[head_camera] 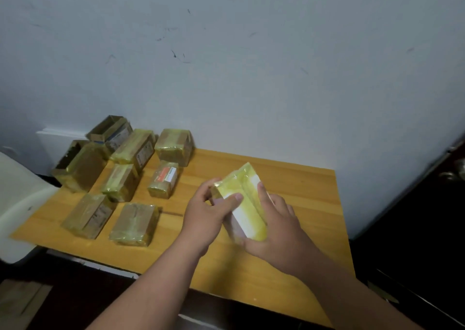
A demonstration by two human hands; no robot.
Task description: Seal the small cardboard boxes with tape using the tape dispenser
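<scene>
Both hands clasp one white, yellow-taped box (245,201): left grip (208,210) at its near end, right grip (276,225) beneath. Left of them, taped cardboard boxes (120,181) crowd the desk (302,186).

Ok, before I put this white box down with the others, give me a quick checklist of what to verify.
1. Both hands hold the white box: ok, left hand and right hand grip it from either side.
2. Yellowish tape covers its upper face: ok, shiny wrap visible.
3. Underside sealed: cannot tell, hidden.
4. Free spot on the wooden table: ok, bare wood to the right of the box.
5. Taped boxes out of the way: ok, grouped at the left.
6. Tape dispenser within reach: cannot tell, not in view.
</scene>
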